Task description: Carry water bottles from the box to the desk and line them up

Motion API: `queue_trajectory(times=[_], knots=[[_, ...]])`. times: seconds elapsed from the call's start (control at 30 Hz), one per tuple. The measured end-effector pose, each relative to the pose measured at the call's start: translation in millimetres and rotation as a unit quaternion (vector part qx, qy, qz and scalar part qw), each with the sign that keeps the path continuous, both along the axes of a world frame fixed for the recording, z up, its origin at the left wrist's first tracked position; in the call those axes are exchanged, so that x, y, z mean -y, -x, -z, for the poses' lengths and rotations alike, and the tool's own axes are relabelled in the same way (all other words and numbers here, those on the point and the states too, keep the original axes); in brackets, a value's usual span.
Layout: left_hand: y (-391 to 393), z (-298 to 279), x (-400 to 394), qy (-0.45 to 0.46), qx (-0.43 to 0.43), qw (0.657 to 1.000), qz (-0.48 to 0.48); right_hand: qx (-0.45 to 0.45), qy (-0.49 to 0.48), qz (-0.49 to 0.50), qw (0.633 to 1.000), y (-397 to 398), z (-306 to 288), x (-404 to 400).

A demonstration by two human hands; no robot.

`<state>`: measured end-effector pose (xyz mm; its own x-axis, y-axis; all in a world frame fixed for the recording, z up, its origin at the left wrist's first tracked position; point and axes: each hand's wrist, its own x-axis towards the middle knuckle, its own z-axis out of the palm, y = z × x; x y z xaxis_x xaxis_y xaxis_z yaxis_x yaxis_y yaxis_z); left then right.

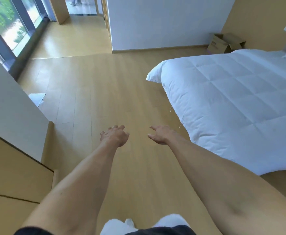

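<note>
At far left, tall window glass (6, 28) with green outside, and below it a white wall panel (11, 106) over pale wood cabinet fronts (11, 180). Just beside the panel, on the wooden floor (91, 92), a white sheet of paper (37, 98) lying flat. Further back, an open doorway (82, 5) with somebody's legs and shoes visible in the top part. In the lower middle, both bare forearms stretched forward above the floor, hands apart and holding nothing: left hand (115, 135) with fingers loosely curled and spread, palm down; right hand (161, 134) relaxed, fingers a little bent, thumb pointing inward. At the bottom edge, white footwear (169, 221) under dark clothing. To the right, a bed with white quilted duvet (232, 102), one corner hanging near the floor. Behind the bed, at the wall in the far right corner, the cardboard box (221, 43) with flaps open, well apart from both hands; inside not visible, so no bottles to be seen.
</note>
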<state>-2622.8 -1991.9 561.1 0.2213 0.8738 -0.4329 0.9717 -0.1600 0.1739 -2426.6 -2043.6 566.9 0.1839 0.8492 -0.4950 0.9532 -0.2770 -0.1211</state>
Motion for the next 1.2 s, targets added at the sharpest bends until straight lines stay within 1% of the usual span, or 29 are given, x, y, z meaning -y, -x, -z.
queue_trajectory(times=[0.23,0.47,0.67,0.8,1.0,1.2], knots=[[-25.4,1.5,-141.2,-0.012,-0.001,1.0,0.024,-0.005,-0.002,0.016,1.0,-27.5,7.9,-133.0],[-55.6,4.9,-293.1,-0.022,-0.008,1.0,0.003,-0.017,-0.002,-0.005,1.0,-64.6,21.2,-293.2],[-84.1,-12.7,-430.4,-0.034,0.0,0.999,-0.037,-0.018,-0.007,-0.036,0.999,-95.8,9.6,-438.5],[-98.6,-19.7,-499.8,-0.035,0.007,0.999,-0.041,-0.015,-0.004,-0.058,0.998,-106.8,4.3,-512.8],[-111.7,-10.9,-604.7,-0.03,0.016,0.999,-0.04,-0.005,-0.003,-0.059,0.998,-117.2,7.8,-618.0],[-121.6,4.6,-736.1,-0.031,0.02,0.999,-0.011,0.006,-0.004,-0.034,0.999,-120.2,12.8,-734.9]])
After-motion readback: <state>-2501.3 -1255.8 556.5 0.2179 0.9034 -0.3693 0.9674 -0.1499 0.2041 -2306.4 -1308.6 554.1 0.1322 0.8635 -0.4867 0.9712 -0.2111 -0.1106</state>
